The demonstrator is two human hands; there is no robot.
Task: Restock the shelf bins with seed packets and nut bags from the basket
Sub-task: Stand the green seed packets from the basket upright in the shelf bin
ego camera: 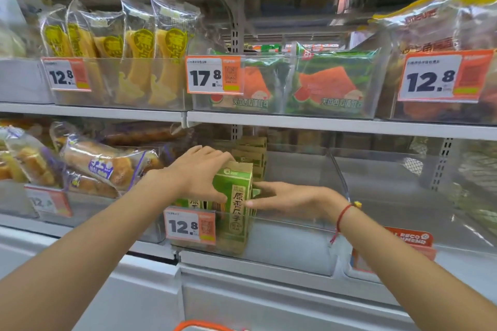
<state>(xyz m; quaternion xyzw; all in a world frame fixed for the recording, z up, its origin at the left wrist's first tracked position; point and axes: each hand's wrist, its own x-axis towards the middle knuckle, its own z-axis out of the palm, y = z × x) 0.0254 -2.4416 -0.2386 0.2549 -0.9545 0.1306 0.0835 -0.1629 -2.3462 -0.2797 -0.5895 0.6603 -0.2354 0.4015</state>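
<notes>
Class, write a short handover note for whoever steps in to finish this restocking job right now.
Left hand grips the top of the front green seed packet. Right hand rests straight fingers against its right side.
Done: several packets stand in a row at the left end of the clear bin.
Left: the bin is bare to the right; only the orange basket rim shows, contents unseen.

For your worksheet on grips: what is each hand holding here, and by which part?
The left hand grips the green seed packet over its top left edge. The right hand holds nothing; its straight fingers touch the packet's right side.
</notes>
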